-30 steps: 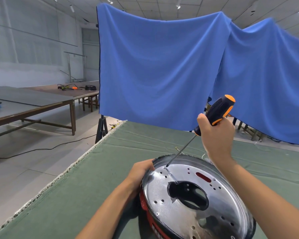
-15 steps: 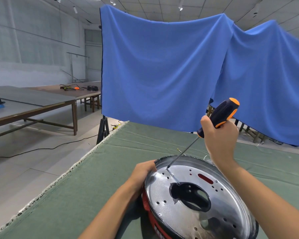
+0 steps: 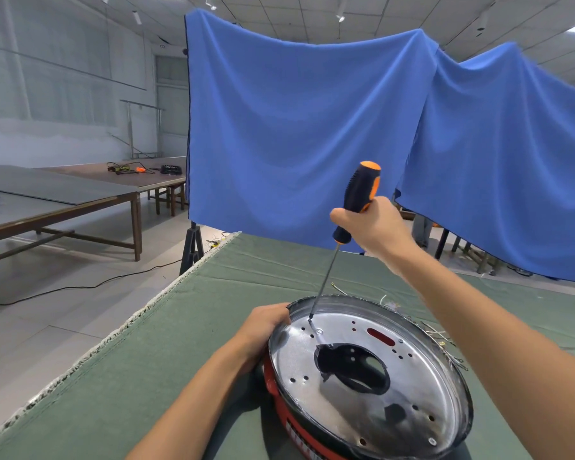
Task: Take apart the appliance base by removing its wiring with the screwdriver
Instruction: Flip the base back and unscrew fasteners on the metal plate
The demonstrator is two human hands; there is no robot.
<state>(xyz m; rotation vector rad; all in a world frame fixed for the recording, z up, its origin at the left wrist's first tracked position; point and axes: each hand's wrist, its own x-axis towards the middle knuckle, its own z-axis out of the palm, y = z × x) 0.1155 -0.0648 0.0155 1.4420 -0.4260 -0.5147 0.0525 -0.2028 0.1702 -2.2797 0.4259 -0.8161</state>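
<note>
The round appliance base (image 3: 422, 390) lies on the green table, its shiny metal plate facing up with a dark hole in the middle and a red wall below. My left hand (image 3: 266, 323) grips its left rim. My right hand (image 3: 375, 227) holds the black and orange screwdriver (image 3: 359, 197) by the handle, nearly upright. The thin shaft runs down to the plate, its tip on the metal near a screw (image 3: 319, 332) at the far left of the plate. Loose wire ends (image 3: 442, 333) stick out beyond the far right rim.
The green cloth table (image 3: 146, 376) ends at a frayed left edge with floor beyond it. A blue curtain (image 3: 312, 127) hangs behind the table. Wooden tables (image 3: 63, 197) stand to the left, and a black cable (image 3: 80, 287) runs across the floor.
My right hand has swung the screwdriver from a strong tilt to nearly upright, and its tip has stayed on the plate's far left. My left hand has kept its hold on the rim.
</note>
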